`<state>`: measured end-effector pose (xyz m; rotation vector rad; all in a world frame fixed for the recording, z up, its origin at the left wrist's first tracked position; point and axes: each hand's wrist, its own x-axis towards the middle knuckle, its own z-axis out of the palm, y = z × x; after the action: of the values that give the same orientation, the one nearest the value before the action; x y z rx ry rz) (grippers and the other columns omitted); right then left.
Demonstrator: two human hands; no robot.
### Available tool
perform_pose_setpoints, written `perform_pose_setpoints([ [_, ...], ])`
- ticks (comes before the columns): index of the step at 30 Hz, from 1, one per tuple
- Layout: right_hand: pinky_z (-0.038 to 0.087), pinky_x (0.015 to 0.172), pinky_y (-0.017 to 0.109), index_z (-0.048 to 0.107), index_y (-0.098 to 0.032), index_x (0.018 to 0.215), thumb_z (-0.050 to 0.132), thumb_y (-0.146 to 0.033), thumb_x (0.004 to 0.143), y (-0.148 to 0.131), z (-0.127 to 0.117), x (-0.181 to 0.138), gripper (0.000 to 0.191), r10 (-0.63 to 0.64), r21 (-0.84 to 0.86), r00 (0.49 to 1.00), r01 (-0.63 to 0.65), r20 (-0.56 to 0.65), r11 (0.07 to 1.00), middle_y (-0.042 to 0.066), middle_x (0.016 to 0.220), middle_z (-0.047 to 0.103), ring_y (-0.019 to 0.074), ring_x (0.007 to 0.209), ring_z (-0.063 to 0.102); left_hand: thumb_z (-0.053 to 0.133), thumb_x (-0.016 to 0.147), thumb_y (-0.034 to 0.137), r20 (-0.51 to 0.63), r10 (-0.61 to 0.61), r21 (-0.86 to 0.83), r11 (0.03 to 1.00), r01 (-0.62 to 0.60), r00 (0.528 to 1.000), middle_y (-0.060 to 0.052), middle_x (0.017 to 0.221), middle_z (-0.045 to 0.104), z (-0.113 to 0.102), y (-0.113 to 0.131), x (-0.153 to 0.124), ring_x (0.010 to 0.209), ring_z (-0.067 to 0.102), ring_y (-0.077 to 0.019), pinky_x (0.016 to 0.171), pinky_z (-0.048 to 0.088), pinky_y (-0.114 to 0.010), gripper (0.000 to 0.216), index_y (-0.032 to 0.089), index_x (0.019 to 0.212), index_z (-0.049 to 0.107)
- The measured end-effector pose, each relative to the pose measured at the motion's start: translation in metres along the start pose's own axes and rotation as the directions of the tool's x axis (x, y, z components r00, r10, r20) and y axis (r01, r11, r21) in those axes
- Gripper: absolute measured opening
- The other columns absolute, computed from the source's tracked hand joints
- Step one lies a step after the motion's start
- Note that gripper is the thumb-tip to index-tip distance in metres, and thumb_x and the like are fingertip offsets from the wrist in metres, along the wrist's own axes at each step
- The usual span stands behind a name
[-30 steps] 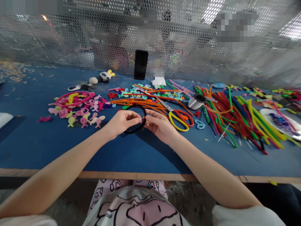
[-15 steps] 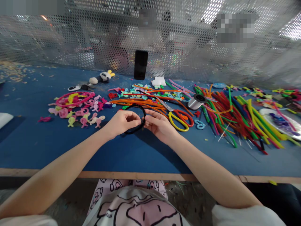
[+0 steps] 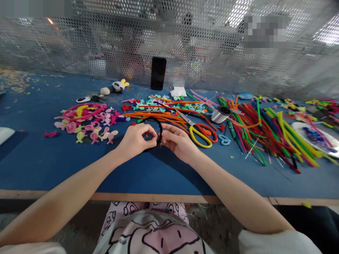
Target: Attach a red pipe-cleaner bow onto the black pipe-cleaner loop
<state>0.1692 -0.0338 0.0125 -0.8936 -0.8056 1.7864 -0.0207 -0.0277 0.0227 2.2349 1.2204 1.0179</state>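
A fuzzy black ring, seemingly of pipe cleaner (image 3: 160, 130), stands between my hands above the blue table. My left hand (image 3: 136, 139) is closed, with thumb and fingertips pinching the ring's near right side. From the right, the bent fingers of my right hand (image 3: 177, 139) pinch the same side; the exact spot they grip is partly hidden. Just beyond my right hand lie scissors (image 3: 200, 137) with one yellow and one red handle. Behind the ring are orange pipe cleaners (image 3: 156, 114).
Pink and yellow twisted shapes (image 3: 92, 125) lie at left. A wire spool (image 3: 221, 114), a blue heart shape (image 3: 225, 140) and many coloured pipe cleaners (image 3: 254, 127) are at right. A black phone (image 3: 158, 73) leans on the perforated metal screen (image 3: 106, 46) at the back.
My left hand has turned slightly and its fingers have curled closer around the ring. The ring has shifted a little left. My right hand has barely moved.
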Motion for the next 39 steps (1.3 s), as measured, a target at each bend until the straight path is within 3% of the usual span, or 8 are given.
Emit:
perform_pose_setpoints([
  [7, 0.055, 0.066, 0.024, 0.071, -0.021, 0.099, 0.083, -0.017, 0.066, 0.0021, -0.0016, 0.0005, 0.036, -0.028, -0.007, 0.998, 0.028, 0.048, 1.000, -0.003, 0.080, 0.072, 0.0095, 0.065, 0.064, 0.057, 0.083, 0.019, -0.096, 0.229, 0.116, 0.969, -0.218, 0.969, -0.004, 0.078, 0.071, 0.0000, 0.0010, -0.0026, 0.073, 0.058, -0.0170, 0.072, 0.046, -0.030, 0.009, 0.021, 0.076, 0.062],
  [15, 0.056, 0.068, 0.024, 0.072, -0.023, 0.099, 0.086, -0.017, 0.065, 0.0038, 0.0009, -0.0001, 0.037, -0.091, -0.072, 0.991, 0.099, 0.098, 0.993, -0.003, 0.084, 0.071, 0.0087, 0.066, 0.064, 0.058, 0.085, 0.020, -0.124, 0.289, 0.138, 0.952, -0.272, 0.949, -0.004, 0.082, 0.074, -0.0003, -0.0011, -0.0033, 0.079, 0.063, -0.0190, 0.079, 0.048, -0.034, 0.008, 0.022, 0.078, 0.062],
  [21, 0.056, 0.065, 0.025, 0.072, -0.020, 0.100, 0.086, -0.022, 0.067, 0.0041, -0.0019, 0.0004, 0.037, -0.056, -0.128, 0.993, 0.070, 0.104, 0.989, -0.002, 0.077, 0.072, 0.0097, 0.060, 0.065, 0.059, 0.086, 0.014, -0.142, 0.401, 0.182, 0.909, -0.374, 0.905, -0.003, 0.082, 0.073, 0.0012, -0.0054, -0.0030, 0.078, 0.063, -0.0168, 0.078, 0.049, -0.032, 0.009, 0.021, 0.080, 0.061],
  [25, 0.055, 0.065, 0.026, 0.070, -0.019, 0.101, 0.086, -0.022, 0.066, 0.0045, -0.0040, 0.0010, 0.038, -0.047, -0.142, 0.992, 0.063, 0.118, 0.988, -0.002, 0.073, 0.072, 0.0104, 0.060, 0.065, 0.060, 0.086, 0.010, -0.177, 0.496, 0.193, 0.864, -0.464, 0.850, -0.002, 0.080, 0.072, 0.0032, -0.0064, -0.0019, 0.074, 0.061, -0.0156, 0.074, 0.050, -0.031, 0.010, 0.020, 0.083, 0.061],
  [39, 0.051, 0.067, 0.028, 0.064, -0.019, 0.100, 0.077, -0.019, 0.070, 0.0066, -0.0020, 0.0001, 0.033, -0.138, -0.235, 0.987, 0.155, 0.085, 0.960, -0.003, 0.078, 0.066, 0.0101, 0.063, 0.061, 0.063, 0.085, 0.010, -0.211, 0.504, 0.207, 0.860, -0.466, 0.837, -0.002, 0.082, 0.073, 0.0052, -0.0073, -0.0021, 0.075, 0.061, -0.0154, 0.072, 0.050, -0.030, 0.010, 0.019, 0.086, 0.061],
])
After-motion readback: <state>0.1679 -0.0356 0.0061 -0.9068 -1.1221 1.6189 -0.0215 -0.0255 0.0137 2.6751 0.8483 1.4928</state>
